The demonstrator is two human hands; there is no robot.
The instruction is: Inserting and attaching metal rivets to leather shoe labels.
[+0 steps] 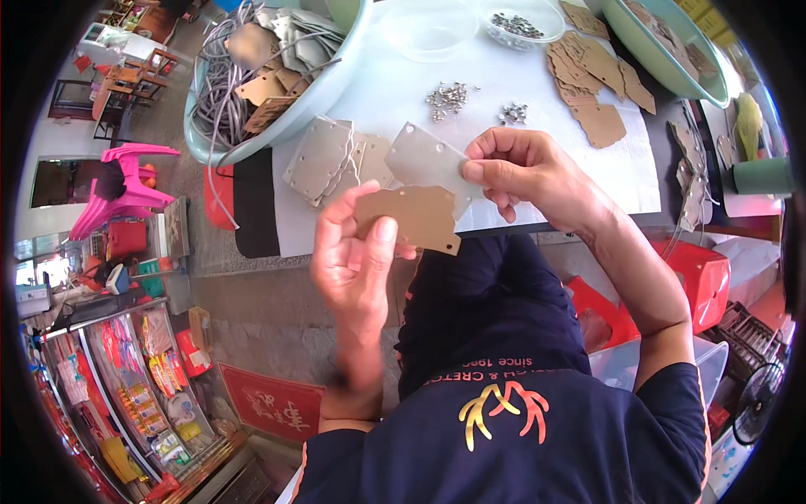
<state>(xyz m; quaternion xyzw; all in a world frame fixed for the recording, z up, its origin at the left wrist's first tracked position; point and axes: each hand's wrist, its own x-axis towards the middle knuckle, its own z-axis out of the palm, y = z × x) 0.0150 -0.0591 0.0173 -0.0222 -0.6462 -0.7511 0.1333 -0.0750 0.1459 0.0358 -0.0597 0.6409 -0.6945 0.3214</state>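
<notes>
Between the thumb and fingers of my left hand (351,260) is a flat brown plate (416,220) with a wavy upper edge and small holes. My right hand (529,172) pinches a thin grey plate (426,158) by its right side; it has small holes near its edges. The brown plate overlaps the grey one's lower part, so I cannot tell whether they touch. Left of them, similar grey plates (317,164) lie in an overlapping pile on the white-covered table (579,189). Small shiny metal fasteners (447,99) sit in a heap beyond my hands, with a smaller heap (514,113) to its right.
A pale green basin (198,134) at the far left holds grey cables and plates. Brown plates (600,126) lie at the far right, near another green basin (714,82). A clear bowl (550,35) contains metal fasteners. A red stool (705,281) stands at the right.
</notes>
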